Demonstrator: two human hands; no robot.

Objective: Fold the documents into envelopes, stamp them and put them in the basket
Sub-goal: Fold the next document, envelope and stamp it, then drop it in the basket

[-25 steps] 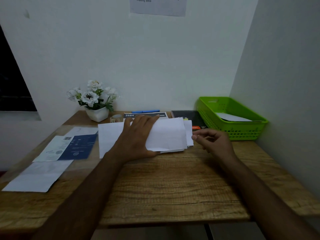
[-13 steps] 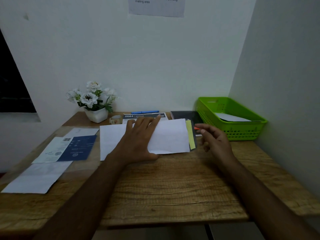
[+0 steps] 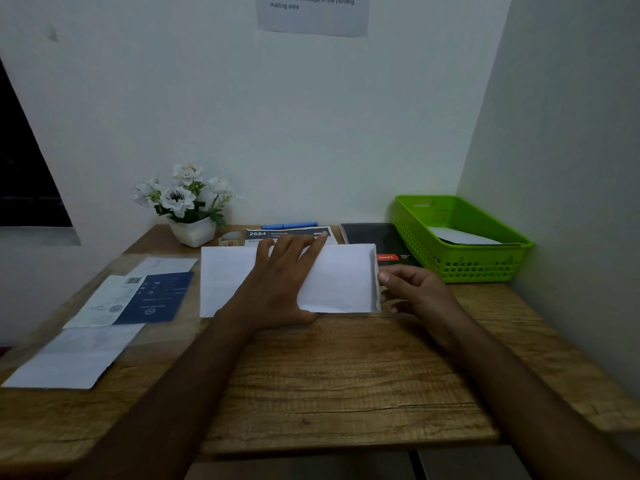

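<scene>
Pressing envelope [image 3: 341, 280], L hand [image 3: 277, 284], R hand [image 3: 417, 289] pinching

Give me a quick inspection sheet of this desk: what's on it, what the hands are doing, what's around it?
Surface: wooden table, with everything lying on its far half.
Job's things: white envelope at centre; green basket at rear right, holding a white paper; blue leaflet and white sheet at left.
Clutter: flower pot, tape roll, pen, printout and notebook along the back edge.
Hands: left hand flat on the envelope; right hand pinches its right end.
Cables: nothing seen.
Surroundings: white walls, a notice above, a dark window at left.
</scene>
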